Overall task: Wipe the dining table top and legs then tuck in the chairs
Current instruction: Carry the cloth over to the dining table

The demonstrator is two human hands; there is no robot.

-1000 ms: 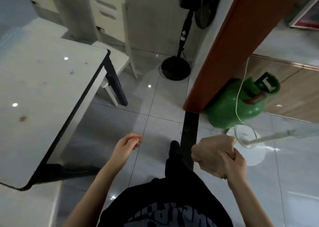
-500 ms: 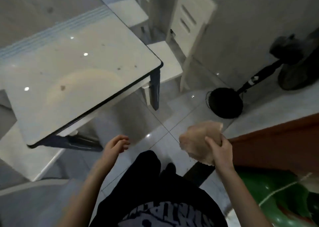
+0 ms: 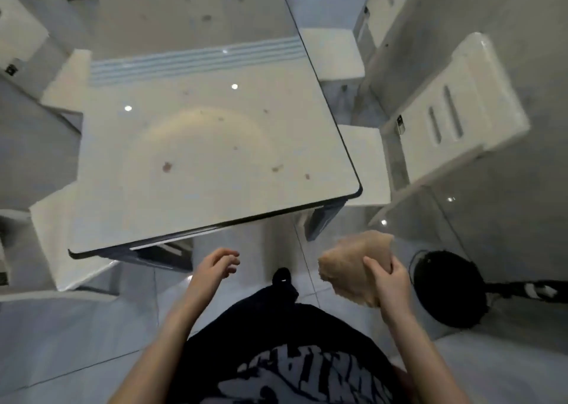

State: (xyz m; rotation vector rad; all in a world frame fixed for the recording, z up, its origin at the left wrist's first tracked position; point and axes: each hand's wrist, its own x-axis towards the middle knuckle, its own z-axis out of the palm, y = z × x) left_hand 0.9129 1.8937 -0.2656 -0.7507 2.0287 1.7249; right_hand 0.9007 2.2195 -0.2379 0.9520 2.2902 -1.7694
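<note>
The left chair [image 3: 52,250] sits partly under the worktop [image 3: 199,145], up and left of the left grip [image 3: 215,270]. The glossy white worktop lies just ahead of both grips, its near edge close beyond the left one, and brownish spots [image 3: 167,167] dot it (a faint pale ring shows there too). The left grip hangs empty above the floor, fingers loosely curled and apart. A dark leg [image 3: 322,219] stands under the near right corner, ahead of the gap between the grips. The right grip [image 3: 390,280] is clenched round a crumpled tan cloth [image 3: 347,265], held in the air short of the worktop. Beyond it stands the right chair [image 3: 455,111], pulled out, and a black fan base [image 3: 445,293] rests on the floor just right of that grip.
</note>
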